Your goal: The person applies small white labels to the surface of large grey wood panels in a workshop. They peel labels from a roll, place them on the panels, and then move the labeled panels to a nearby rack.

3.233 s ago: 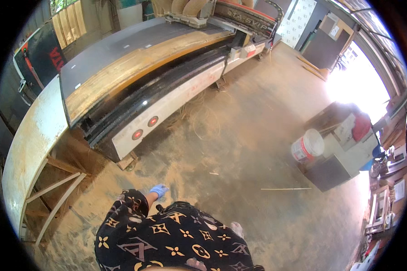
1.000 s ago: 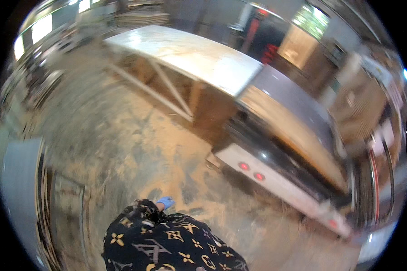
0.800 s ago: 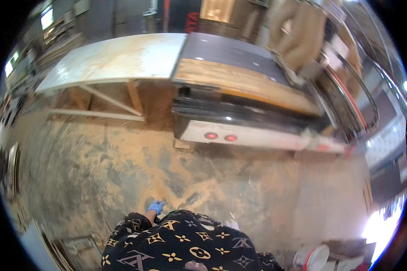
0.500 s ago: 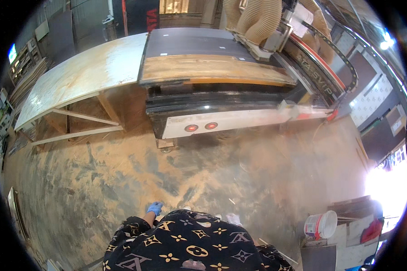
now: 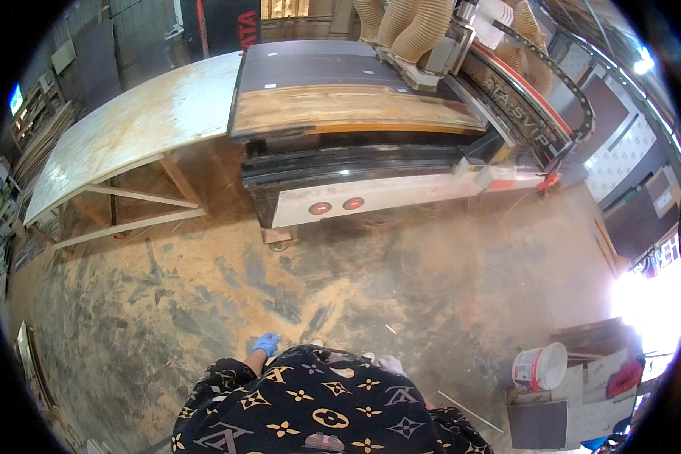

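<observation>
My left hand [image 5: 266, 343], in a blue glove, hangs low in front of my body over the dusty floor [image 5: 181, 303]. It is small in the head view, and its fingers blur together; no held thing shows. My right hand cannot be made out; only its dark patterned sleeve [image 5: 458, 430] appears at the lower edge. A pale whitish thing [image 5: 390, 365] pokes out past the front of my patterned top [image 5: 329, 401], too unclear to name. Ahead stands a large flatbed cutting machine [image 5: 356, 106], with a wooden bed strip and a dark sheet on it.
A white-topped table [image 5: 140, 113] on a timber frame adjoins the machine's left. Thick ribbed hoses [image 5: 405, 30] rise from its head. At the lower right a white bucket [image 5: 539, 367] stands among board offcuts [image 5: 537, 424]. A thin strip [image 5: 471, 411] lies on the floor.
The machine has shifted slightly up and left in view, and the bucket slightly right. My left hand appears a little farther right and higher, still beside my body.
</observation>
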A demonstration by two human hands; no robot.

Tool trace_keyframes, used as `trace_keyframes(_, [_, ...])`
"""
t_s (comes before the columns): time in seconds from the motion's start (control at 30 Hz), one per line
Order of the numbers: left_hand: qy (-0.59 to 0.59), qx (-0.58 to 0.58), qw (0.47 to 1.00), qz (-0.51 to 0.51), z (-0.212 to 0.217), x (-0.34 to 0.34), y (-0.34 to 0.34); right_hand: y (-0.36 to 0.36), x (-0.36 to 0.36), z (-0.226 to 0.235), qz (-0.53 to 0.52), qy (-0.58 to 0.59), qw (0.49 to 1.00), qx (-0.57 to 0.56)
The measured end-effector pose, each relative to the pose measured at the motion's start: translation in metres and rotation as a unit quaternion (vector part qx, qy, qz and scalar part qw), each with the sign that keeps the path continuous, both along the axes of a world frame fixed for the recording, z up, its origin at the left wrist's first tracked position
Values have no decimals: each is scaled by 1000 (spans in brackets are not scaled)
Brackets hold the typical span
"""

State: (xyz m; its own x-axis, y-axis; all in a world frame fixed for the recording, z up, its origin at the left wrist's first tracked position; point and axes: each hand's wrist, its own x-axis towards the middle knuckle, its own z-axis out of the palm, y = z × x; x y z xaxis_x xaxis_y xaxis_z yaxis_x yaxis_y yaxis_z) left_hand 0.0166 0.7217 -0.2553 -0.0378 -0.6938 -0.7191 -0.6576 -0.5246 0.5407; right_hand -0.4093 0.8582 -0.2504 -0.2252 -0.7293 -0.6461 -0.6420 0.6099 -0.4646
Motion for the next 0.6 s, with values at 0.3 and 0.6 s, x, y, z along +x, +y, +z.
trace_keyframes(0.3, [11,19,998,55,-24,26,12,-9,14,-3,-20,-4,1000,-6])
trace_keyframes(0.6, [11,77,992,96,12,8,35,12,10,8,-34,10,999,20])
